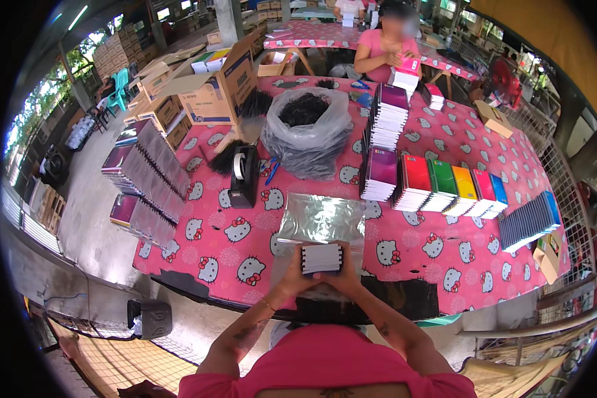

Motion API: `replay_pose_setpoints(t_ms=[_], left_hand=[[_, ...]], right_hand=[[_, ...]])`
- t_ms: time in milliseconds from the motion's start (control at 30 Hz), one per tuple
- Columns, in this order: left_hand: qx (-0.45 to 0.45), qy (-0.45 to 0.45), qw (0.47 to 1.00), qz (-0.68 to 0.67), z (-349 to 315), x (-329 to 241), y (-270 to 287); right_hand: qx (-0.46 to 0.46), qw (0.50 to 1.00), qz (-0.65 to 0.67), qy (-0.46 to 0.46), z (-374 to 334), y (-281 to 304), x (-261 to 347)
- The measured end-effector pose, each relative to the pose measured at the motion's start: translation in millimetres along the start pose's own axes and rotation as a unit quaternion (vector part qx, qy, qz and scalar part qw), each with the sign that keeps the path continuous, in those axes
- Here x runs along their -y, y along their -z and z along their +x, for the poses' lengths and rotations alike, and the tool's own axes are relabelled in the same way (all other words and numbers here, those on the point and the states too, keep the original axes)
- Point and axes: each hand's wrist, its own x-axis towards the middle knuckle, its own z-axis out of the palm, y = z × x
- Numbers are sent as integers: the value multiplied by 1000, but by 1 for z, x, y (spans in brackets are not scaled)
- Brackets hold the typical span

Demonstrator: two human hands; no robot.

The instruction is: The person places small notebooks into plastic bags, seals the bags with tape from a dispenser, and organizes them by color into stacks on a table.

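Note:
Close to the front edge of the table, a small stack of spiral notebooks (322, 259) is held upright between my two hands, white page edges facing up and black coils at both sides. My left hand (292, 275) grips the left side, and my right hand (345, 277) is closed round the right side. Just beyond the stack lies a pile of clear plastic sleeves (322, 217), partly under my hands. A black tape dispenser (243, 182) stands to the left of the sleeves.
A large plastic bag (305, 142) of black coils sits mid-table. Coloured notebook stacks (418, 182) line the right; wrapped notebooks (146, 169) stand at the left edge. An open carton (212, 99) is at far left. Across the table, a person in pink (385, 53) handles notebooks.

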Motion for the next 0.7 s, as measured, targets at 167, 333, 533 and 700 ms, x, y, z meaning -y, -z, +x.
replay_pose_setpoints(t_ms=[167,333,533,700], left_hand=[[103,95,984,113,0,-24,30],[68,-116,861,490,18,-106,9],[228,45,795,561,43,-113,-7],[-60,93,921,374,42,-83,11]], right_hand=[[71,993,-72,-53,0,15,2],[53,997,-40,-38,3,18,4],[36,987,-156,13,2,22,-12],[-104,986,102,-81,-9,21,-10]])
